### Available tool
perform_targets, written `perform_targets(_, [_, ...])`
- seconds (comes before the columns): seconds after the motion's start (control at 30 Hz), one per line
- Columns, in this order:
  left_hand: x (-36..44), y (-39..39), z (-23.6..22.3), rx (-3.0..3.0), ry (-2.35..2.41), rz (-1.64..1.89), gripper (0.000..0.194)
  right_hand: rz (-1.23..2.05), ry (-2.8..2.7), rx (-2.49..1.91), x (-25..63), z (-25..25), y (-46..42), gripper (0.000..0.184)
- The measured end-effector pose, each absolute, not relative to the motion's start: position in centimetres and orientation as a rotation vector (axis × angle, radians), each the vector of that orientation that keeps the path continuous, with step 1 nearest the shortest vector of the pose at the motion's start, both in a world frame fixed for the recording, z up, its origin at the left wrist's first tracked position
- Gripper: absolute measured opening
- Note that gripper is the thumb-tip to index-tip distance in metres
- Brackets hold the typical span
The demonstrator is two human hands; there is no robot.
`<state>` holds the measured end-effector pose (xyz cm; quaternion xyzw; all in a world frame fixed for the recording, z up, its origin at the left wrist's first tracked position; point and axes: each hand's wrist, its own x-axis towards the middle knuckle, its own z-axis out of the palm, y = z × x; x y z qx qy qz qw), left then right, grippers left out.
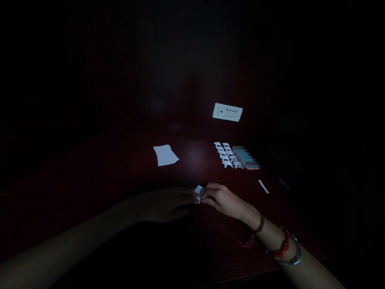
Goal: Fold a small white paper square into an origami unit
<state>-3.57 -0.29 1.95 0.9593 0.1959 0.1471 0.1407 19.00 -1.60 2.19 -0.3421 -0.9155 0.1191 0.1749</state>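
Note:
A small piece of white paper [199, 189] lies on the dark red table between my hands; it looks folded. My left hand [168, 204] is stretched out flat, with fingertips resting on the paper's left part. The fingers of my right hand [215, 196] are pinched together on the paper's right edge. Part of the paper is hidden under the fingers. Farther back on the left lies a stack of white paper sheets [165, 155]. Rows of small folded paper pieces [223, 154] sit at the back right.
A phone-like device [252, 167], its screen blurred out, lies beside the folded pieces. A narrow white strip [263, 186] rests to the right, with a dimmer strip [284, 184] beyond it. A socket panel [227, 112] is on the back wall. The surroundings are very dark.

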Motion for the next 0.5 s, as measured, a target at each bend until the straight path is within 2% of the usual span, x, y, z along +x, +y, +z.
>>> perform_targets(0.17, [-3.45, -0.08, 1.47, 2.831, 0.533, 0.429, 0.039, 0.42, -2.533, -1.04, 18.72, 1.78, -1.34, 0.014])
perform_targets(0.5, [-2.77, -0.31, 2.2, 2.829, 0.525, 0.374, 0.037, 0.29, -2.597, -1.157, 18.07, 1.74, -1.05, 0.019])
